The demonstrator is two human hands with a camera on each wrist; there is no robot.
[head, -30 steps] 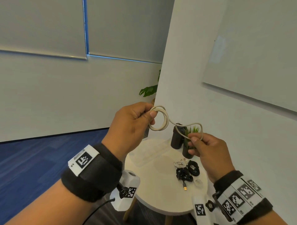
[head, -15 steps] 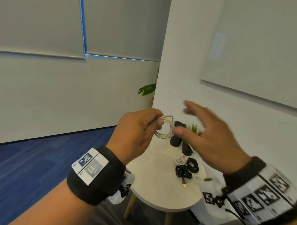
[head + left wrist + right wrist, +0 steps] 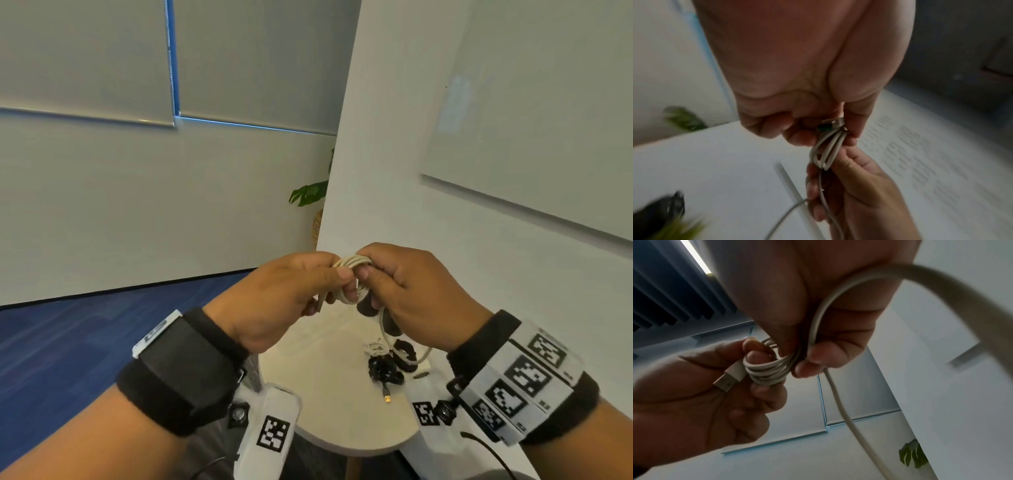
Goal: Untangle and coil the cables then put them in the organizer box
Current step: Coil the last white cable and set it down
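Now the two hands have come together on the white cable [image 3: 352, 277], where a second ago they were apart with a loose figure-of-eight strung between them, and half a second ago the right hand was swinging free with its fingers spread. The left hand [image 3: 284, 301] pinches the small coil between thumb and curled fingers [image 3: 756, 356], with the USB plug [image 3: 726, 381] sticking out below its grip, as the right wrist view shows clearly. The right hand [image 3: 418, 294] has closed on the far side of the same coil, its fingers [image 3: 824, 353] curled round the strands, and the free tail of the cable runs through its palm and hangs down toward the tabletop [image 3: 335, 394]. So another turn has been laid on: the coil is tighter and carries several turns, held up in the air above the round white table, well clear of it. Judging from the tail that hangs loose, the winding is not finished; a few more wraps look needed before this cable can go away. On the tabletop lie a knot of black cables [image 3: 385, 371] with a gold plug end showing, and a small white cable [image 3: 376, 347] beside them, so most of the task seems left to do. The organizer box may be the pale tray seen blurred in the left wrist view, but that cannot be told for sure.
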